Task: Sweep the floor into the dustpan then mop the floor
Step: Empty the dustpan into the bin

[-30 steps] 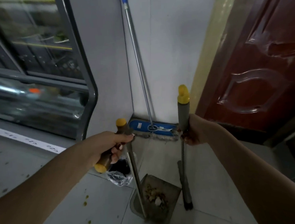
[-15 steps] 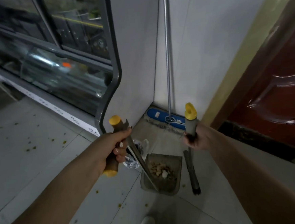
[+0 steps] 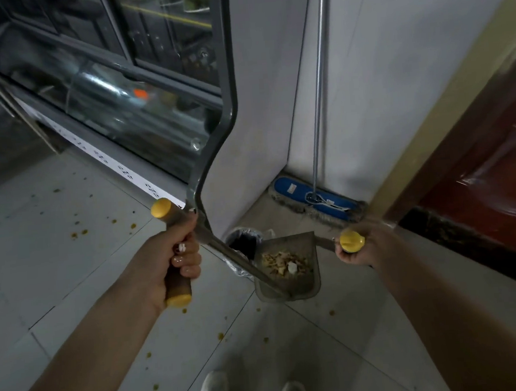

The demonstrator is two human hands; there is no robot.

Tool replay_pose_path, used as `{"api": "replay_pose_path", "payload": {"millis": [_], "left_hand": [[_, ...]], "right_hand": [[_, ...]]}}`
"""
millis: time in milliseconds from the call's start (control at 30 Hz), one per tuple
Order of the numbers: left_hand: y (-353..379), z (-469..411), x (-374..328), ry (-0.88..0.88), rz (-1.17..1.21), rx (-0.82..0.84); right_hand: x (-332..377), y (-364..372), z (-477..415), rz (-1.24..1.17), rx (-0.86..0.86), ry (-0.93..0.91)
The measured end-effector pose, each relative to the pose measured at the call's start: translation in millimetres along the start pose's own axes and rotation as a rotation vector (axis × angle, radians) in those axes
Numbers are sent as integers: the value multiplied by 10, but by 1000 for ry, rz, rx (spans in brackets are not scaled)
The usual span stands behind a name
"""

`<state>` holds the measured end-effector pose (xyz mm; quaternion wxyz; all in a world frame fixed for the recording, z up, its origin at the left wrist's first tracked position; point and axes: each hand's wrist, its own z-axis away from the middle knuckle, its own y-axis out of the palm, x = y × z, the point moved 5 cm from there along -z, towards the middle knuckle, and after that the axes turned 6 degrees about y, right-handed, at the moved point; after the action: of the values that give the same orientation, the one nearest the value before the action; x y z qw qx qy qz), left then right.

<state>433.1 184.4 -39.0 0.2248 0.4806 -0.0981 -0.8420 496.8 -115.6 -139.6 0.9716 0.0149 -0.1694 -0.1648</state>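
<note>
My left hand (image 3: 171, 260) grips the brown, yellow-capped handle of a long-handled grey dustpan (image 3: 302, 284). The pan hangs just above the tiled floor and holds a heap of crumbs and scraps (image 3: 283, 262). Its front edge sits beside a small bin (image 3: 242, 242) lined with a clear bag. My right hand (image 3: 364, 244) grips the yellow-topped broom handle (image 3: 351, 241); the broom's head is hidden behind the pan and my hand. A flat blue mop (image 3: 315, 198) with a metal pole (image 3: 318, 76) leans in the wall corner behind.
A glass display counter (image 3: 112, 92) with a grey frame runs along the left. A dark red door (image 3: 493, 177) stands at the right. Yellow-brown specks (image 3: 79, 233) dot the grey floor tiles. My white shoes (image 3: 214, 387) show at the bottom.
The view has tilted down. The dustpan has moved up next to the bin's rim, and my right hand has dropped so that the broom's yellow cap points at the camera.
</note>
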Motion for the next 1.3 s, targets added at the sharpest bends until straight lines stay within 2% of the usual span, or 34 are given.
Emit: {"api": "replay_pose_path", "payload": {"millis": [133,367,533,733,900,1133,1300], "left_hand": [[-310,-94,-189,-13,114,16],[-951,-439,-590,-58,232,37],[-1348,-664,-662,-97,294,14],[-1600,-875,-721,-117,338,28],[-1836,-1018,-719,-103,497,-49],[-2027,-1065,-618,-52,562,-139],[-2127,-962,-485,-26,643,-211]], "right_hand": [[-25,253,-18,-28,-3,16],[-176,918,-142,-247,-5,-79],[-317,1223,-271,-202,-70,-60],[-627,1583,-284,-254,-66,-31],[-702,1790,-277,-228,-75,-28],[-778,1822,-357,-77,-89,44],[-922,1968,-451,-77,-74,65]]}}
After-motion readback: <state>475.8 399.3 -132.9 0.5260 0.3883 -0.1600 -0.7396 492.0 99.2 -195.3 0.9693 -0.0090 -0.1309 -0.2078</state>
